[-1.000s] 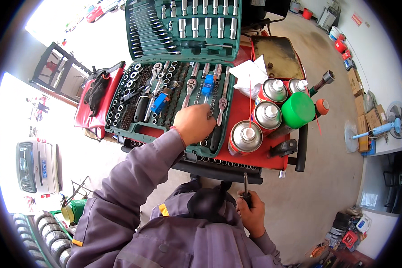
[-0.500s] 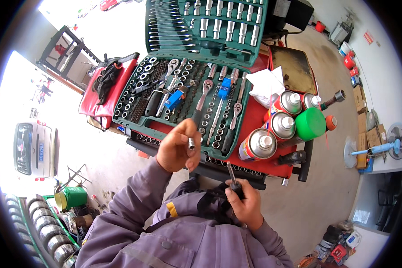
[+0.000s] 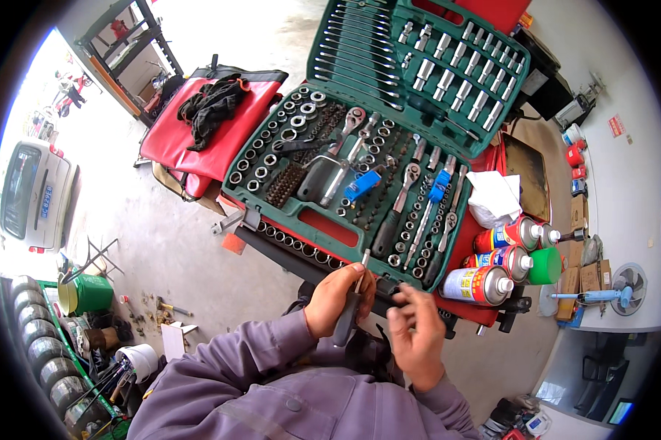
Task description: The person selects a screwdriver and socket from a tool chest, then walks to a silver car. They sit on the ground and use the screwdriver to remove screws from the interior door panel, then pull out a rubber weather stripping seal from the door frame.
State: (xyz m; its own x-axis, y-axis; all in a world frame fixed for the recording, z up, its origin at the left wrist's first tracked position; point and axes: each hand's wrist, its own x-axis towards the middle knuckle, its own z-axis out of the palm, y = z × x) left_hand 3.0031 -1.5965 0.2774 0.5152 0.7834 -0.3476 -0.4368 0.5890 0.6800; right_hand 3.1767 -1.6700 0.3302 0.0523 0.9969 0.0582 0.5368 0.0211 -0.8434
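My left hand [image 3: 332,297] is closed around a driver [image 3: 347,323] with a dark handle. Its metal shaft points up past the fingers, toward the tool case. Just to the right, my right hand [image 3: 418,337] is apart from the driver, fingers loosely spread and a little blurred, with nothing visible in it. Beyond both hands lies the open green socket case [image 3: 290,214], filled with sockets, bits and ratchets [image 3: 410,176]. Two blue tags or small packets [image 3: 362,186] lie on the tools. Whether a small socket is hidden in my left palm cannot be seen.
The case stands on a red tool cart with a dark front edge. Spray cans [image 3: 477,286] and white cloth [image 3: 492,196] sit at its right. Dark gloves [image 3: 212,110] lie on a red pad at the left. An adjustable wrench [image 3: 228,222] juts from the cart's left front.
The driver has passed from my right hand to my left. My right hand has let go and opened. The small socket seen in my left hand no longer shows. The view has shifted, moving the case rightward.
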